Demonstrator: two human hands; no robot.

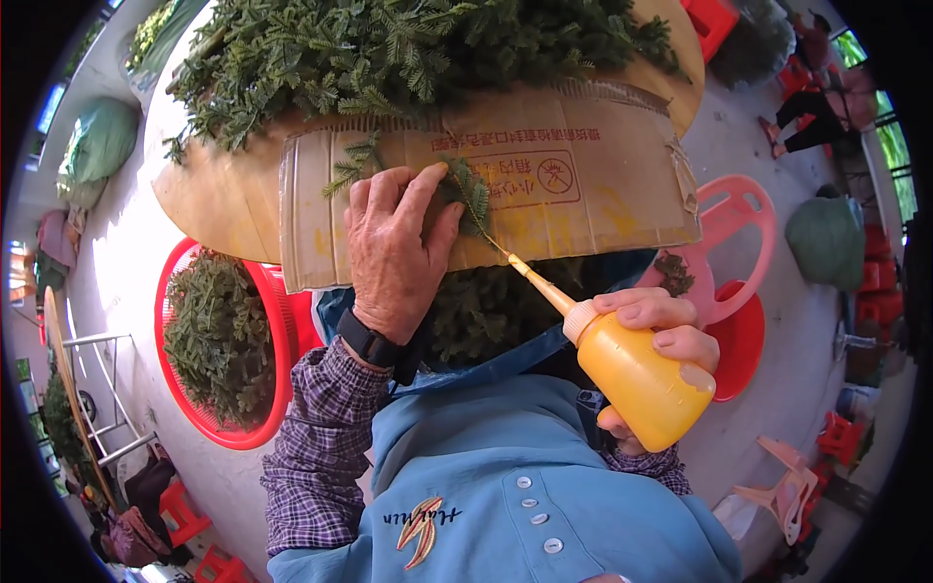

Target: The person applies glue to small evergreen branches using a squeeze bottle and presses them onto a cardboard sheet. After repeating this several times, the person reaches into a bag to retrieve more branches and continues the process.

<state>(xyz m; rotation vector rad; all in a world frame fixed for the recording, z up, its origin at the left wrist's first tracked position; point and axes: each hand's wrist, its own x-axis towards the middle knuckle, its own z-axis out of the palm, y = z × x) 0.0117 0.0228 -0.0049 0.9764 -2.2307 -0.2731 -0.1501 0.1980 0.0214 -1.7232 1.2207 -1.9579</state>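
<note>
on the surface [209, 199] lies our cardboard sheet [603, 223]; our right hand [671, 313], gripping the yellow bottle [637, 389], aims its nozzle [544, 286] up-left; over the cardboard our left hand [394, 243] holds the green sprig [472, 192], its stem [483, 230] slanting down-right to meet the nozzle tip.

- On the cardboard sheet [603, 228], a line of reddish Chinese characters [539, 136] is printed upside down, close to the sheet's far edge.
- Nearer the sheet's middle, two more rows of characters are enclosed in a reddish rectangular frame.
- Within that frame, toward the sheet's right end, a crossed-out pictogram [555, 176] is set in a circle.
- Between the sheet and the lower picture edge, dark script lettering [428, 517] is embroidered on the blue apron [466, 466].
</note>
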